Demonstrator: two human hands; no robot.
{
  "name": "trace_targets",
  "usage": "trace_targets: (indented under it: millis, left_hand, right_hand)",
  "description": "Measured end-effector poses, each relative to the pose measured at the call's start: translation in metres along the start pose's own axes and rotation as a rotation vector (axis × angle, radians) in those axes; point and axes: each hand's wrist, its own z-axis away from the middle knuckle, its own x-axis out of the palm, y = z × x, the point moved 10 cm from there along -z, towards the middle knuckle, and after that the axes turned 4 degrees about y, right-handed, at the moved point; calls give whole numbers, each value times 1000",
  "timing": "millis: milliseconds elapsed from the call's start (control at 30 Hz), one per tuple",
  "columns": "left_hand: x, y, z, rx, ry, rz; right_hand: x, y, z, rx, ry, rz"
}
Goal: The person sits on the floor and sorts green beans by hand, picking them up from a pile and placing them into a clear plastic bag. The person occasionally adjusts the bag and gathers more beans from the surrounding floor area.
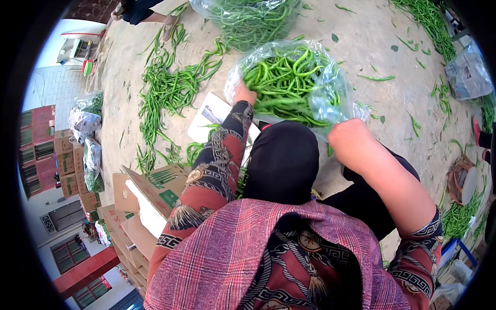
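Observation:
A clear plastic bag [329, 104] full of long green chili peppers [286, 77] stands with its mouth facing up in front of my knees. My left hand [244, 94] grips the left side of the bag's rim, with the fingers partly hidden by plastic and peppers. On the near right side, my right hand [346, 133] is closed on the gathered plastic edge; its fingertips are turned away from view. A white printed board [209, 116] lies on the ground left of the bag, partly under my left forearm, with a few peppers on it.
Another clear bag of peppers [255, 23] stands just beyond. Loose peppers [166, 89] lie heaped on the concrete at left. Open cardboard boxes [159, 190] are beside my left arm. A person's leg [159, 18] shows at upper left, and a round wooden stool [463, 182] at right.

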Motion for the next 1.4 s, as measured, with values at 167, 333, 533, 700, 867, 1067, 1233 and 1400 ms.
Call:
trace_targets:
  millis: [167,333,533,700,867,1067,1233,1400]
  left_hand:
    - [-42,43,-42,88,-44,-106]
    - [-101,51,-89,72,270,530]
    - [-110,84,-135,-136,200,1392]
    - [-160,76,-70,81,267,1599]
    - [-68,-50,-53,-312,-65,749]
    - [35,78,-26,195,-769,70]
    - [105,106,-75,-2,-459,-197]
    - [125,95,-96,152,-336,-347]
  right_hand:
    - [0,-3,-4,-34,5,-44]
    - [6,-5,-5,-62,-14,-104]
    - [16,-51,-2,-254,-125,-56]
    - [41,-48,13,-289,-368,-252]
    - [54,-29,-9,-229,-361,-329]
    - [28,-28,-19,-243,-367,-382]
    - [36,-32,-20,-194,-437,-437]
    - [12,32,-51,49,-60,-558]
